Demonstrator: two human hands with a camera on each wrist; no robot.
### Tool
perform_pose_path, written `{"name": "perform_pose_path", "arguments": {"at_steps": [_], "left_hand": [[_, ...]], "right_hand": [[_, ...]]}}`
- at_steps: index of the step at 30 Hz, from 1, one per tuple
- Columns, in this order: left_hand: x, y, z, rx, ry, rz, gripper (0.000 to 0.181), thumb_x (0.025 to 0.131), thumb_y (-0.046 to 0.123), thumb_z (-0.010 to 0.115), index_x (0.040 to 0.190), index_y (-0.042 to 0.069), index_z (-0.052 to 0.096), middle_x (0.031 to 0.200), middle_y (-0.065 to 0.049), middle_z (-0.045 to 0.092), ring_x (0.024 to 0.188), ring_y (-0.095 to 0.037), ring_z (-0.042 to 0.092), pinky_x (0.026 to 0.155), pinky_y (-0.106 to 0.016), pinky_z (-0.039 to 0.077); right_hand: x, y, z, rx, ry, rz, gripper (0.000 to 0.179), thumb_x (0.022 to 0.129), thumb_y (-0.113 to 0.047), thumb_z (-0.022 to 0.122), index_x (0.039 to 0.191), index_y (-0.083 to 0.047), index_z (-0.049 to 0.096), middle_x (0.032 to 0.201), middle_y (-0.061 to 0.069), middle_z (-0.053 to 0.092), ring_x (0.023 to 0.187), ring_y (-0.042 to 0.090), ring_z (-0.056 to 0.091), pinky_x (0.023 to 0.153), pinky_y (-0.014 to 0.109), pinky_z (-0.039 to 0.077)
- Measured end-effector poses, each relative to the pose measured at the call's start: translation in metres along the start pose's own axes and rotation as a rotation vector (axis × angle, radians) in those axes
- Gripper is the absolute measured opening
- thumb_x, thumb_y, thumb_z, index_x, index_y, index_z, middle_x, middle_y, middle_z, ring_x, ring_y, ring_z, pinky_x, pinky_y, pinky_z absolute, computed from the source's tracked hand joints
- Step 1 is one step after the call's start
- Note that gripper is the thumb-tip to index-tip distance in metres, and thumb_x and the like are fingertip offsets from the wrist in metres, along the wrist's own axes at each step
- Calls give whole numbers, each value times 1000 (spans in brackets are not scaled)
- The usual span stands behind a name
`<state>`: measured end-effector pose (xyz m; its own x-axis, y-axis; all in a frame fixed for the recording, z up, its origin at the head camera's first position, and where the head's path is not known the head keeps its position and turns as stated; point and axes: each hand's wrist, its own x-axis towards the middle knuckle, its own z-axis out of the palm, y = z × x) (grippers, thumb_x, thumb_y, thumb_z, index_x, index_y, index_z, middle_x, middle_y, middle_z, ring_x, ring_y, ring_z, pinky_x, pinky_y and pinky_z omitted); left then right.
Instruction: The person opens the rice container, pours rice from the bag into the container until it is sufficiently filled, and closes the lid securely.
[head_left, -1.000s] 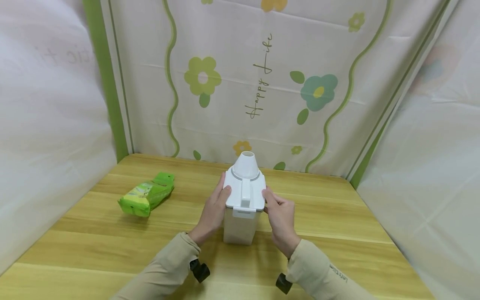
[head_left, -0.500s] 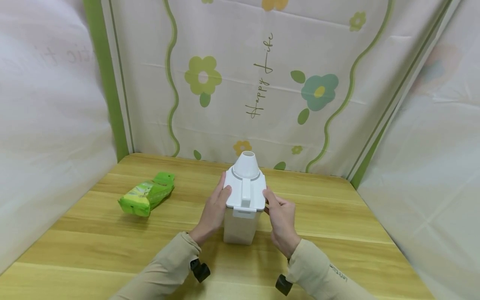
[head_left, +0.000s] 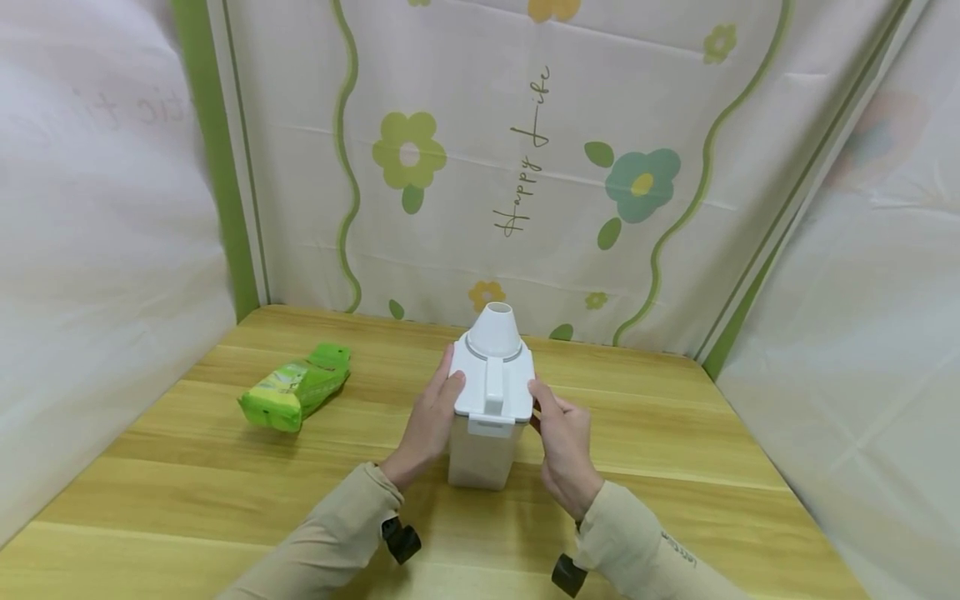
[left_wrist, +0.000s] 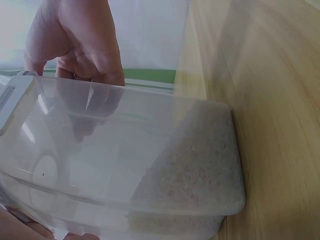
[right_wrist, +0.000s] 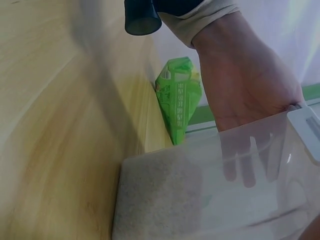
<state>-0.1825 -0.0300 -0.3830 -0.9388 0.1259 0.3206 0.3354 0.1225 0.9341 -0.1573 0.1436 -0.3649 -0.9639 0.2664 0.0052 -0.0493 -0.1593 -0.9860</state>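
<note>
A see-through storage container [head_left: 478,463] stands upright on the table under a white lid [head_left: 474,392], which carries a cone-shaped white cap [head_left: 495,333] with an open top. Pale grains [left_wrist: 187,162] fill its lower part, their surface sloping. My left hand [head_left: 429,421] holds the left side, thumb on the lid's edge and fingers along the wall. On the right side, my right hand [head_left: 566,442] holds it with the thumb at the lid's edge; its fingers are partly hidden in the head view. Through the clear wall, the right hand's fingers show in the left wrist view.
A green printed bag [head_left: 296,390] lies on the left of the wooden table [head_left: 645,517]. White curtains with a flower pattern [head_left: 408,152] surround the table at the back and both sides. A black wrist camera [head_left: 402,542] hangs below the left sleeve.
The view has shifted very slightly. Both hands stay at the container's sides, and neither the container nor the green bag visibly moves on the table.
</note>
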Motion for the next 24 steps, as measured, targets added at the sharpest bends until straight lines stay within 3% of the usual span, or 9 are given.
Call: {"name": "perform_pose_path", "arguments": {"at_steps": [10,24], "left_hand": [[0,3,1,10,-9,-16,59,108,36,31,158,11,14,161,0,15,145,-16,15,118,-39,13],[1,4,1,14,-11,-50,58,108,36,29,158,12,13,161,4,13,145,-12,13,118,-37,12]], "right_hand": [[-4,-1,1,64,-27,19,38,95,-26,65,75,5,71,125,13,62,118,25,51,102,43,42],[-4,-1,3,60,-23,24,41,95,-30,66,79,7,71,123,12,63,119,25,52,102,39,42]]}}
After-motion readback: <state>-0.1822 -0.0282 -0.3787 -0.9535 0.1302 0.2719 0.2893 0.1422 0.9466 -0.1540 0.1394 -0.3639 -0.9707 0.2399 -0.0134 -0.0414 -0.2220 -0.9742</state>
